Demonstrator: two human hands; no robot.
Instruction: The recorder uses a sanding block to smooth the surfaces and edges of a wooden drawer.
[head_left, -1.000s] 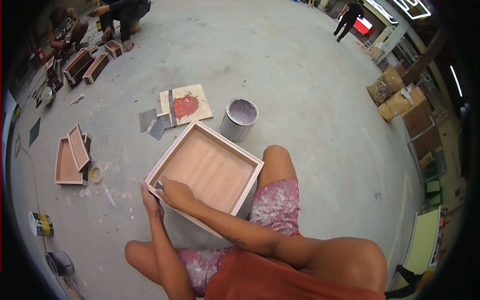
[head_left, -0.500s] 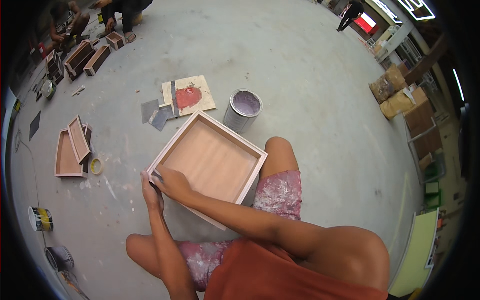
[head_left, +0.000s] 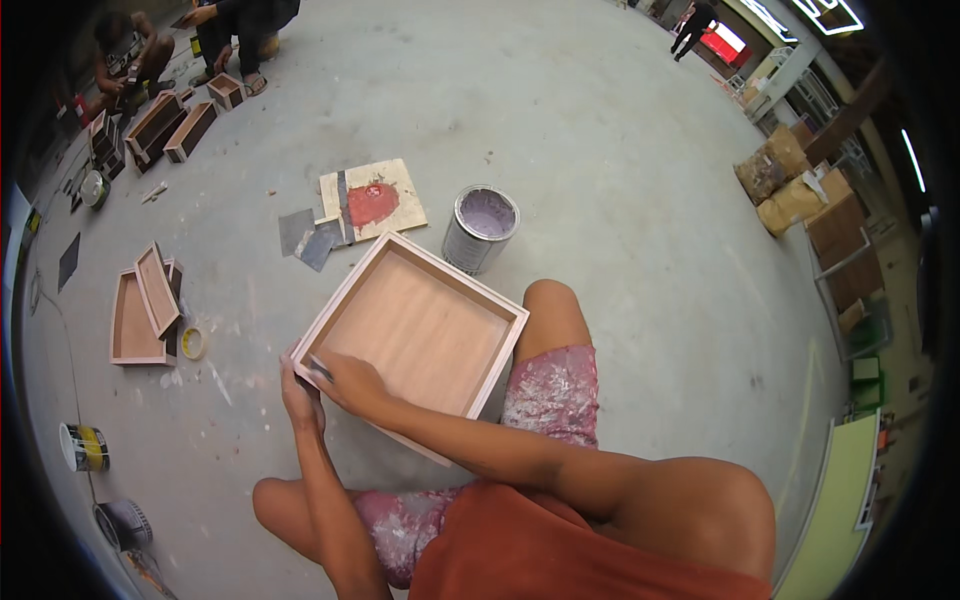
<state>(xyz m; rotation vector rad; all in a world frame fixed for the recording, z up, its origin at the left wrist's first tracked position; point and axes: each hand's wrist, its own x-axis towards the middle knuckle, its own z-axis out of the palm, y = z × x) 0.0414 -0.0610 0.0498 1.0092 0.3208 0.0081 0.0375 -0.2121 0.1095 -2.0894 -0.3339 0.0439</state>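
A shallow, square wooden drawer box with pale edges lies tilted before me, its open side up. My left hand is closed round the outside of its left corner and steadies it; some of its fingers are hidden under the wood. At the inner side of that same corner, my right hand presses a small dark piece, which looks like folded sandpaper, against the rim. Most of that piece is covered by the fingers.
Beyond the drawer stand a can of purplish paint and a board with red paste, beside grey sheets. At left are smaller drawers, a tape roll and tins. Two people work at far left.
My right hand has shifted slightly along the corner with the dark piece. The drawer sits a little lower in view, and the whole view has moved slightly. My left hand keeps its hold.
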